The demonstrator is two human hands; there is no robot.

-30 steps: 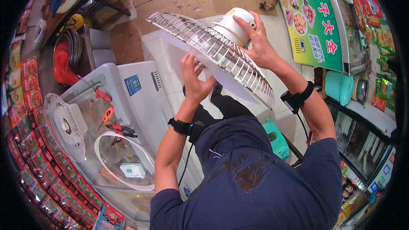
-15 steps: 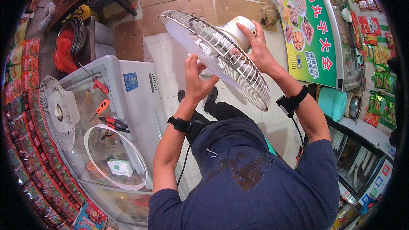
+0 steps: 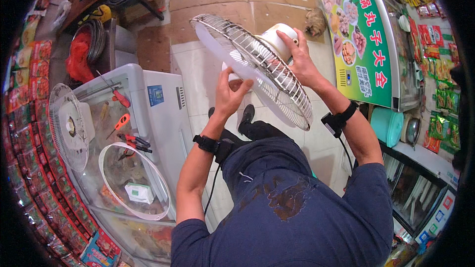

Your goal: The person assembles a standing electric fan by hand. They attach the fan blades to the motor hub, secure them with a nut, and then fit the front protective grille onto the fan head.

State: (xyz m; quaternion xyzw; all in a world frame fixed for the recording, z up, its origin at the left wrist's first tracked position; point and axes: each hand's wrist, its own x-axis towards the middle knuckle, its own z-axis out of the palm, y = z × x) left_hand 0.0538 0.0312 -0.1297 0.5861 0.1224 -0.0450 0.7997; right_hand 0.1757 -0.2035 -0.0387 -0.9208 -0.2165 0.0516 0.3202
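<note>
Tilted in front of me is an electric fan head with a wire guard (image 3: pixel 289 89), a translucent white blade (image 3: pixel 220 44) and a white motor housing (image 3: pixel 278 38). My right hand (image 3: pixel 304 64) is closed round the housing behind the guard, holding it. At the blade's front side, my left hand (image 3: pixel 230 94) has its fingers and thumb curled near the blade's centre; what sits between them is hidden. A second wire guard (image 3: pixel 62 141) lies on the glass-topped freezer to my left, near a white ring (image 3: pixel 103 160).
On the freezer (image 3: pixel 166 86) lie a red-handled screwdriver (image 3: pixel 120 98), an orange-handled screwdriver (image 3: pixel 122 120), pliers (image 3: pixel 136 142) and a small white pack (image 3: pixel 139 193). Hanging snack packets line the far left. A green-topped chest freezer (image 3: pixel 363 34) and a turquoise bin (image 3: pixel 388 126) stand right. Cardboard covers the far floor.
The fan head has shifted slightly and its blade has turned. My left hand's fingers have curled in a little at the blade's centre; my right hand keeps its hold on the housing.
</note>
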